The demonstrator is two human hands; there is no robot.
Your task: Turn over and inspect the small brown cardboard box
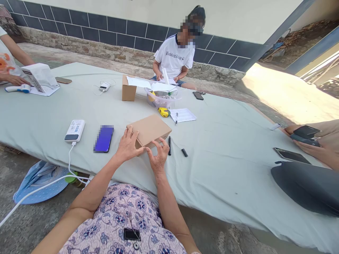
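Note:
A closed brown cardboard box [150, 127] rests on the cloth-covered table in front of me. My left hand [129, 145] grips its left side, with fingertips on the top edge and the thumb by the near corner. On the near right side, my right hand [159, 155] holds the box with bent fingers, its thumb close to the left one. Just right of that hand lies a black marker [170, 145], and its black cap [184, 152] sits apart from it. Part of the box's near side is hidden behind my hands.
Left of the box are a phone [104, 139] and a white power bank [75, 131] with its cable. Beyond it stand a plastic basket [161, 102], a yellow tape measure [164, 112] and an open carton [128, 89]. People sit opposite, left and right; a dark bag [304, 185] lies right.

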